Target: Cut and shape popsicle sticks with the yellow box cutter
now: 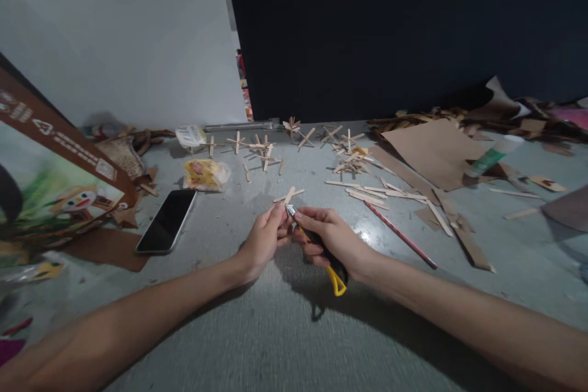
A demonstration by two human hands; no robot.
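My left hand (263, 237) pinches a small cross of wooden craft sticks (289, 195) between thumb and fingers. In my right hand (334, 234) is a black and yellow utility knife (334, 264), gripped around its handle. Its metal tip touches or nearly touches the sticks near my left fingertips; which of the two I cannot tell. Beyond my hands several joined stick crosses (265, 153) stand and lie on the grey table (285, 331). Loose craft sticks (374, 193) lie to the right, above a red pencil (400, 234).
A phone (166, 222) lies at left beside a printed carton (68, 171). Behind it sit a yellow wrapped packet (206, 175) and a small white packet (190, 136). Brown cardboard pieces (434, 150) and a green and white glue stick (495, 155) are at right. A dark panel (404, 30) stands behind.
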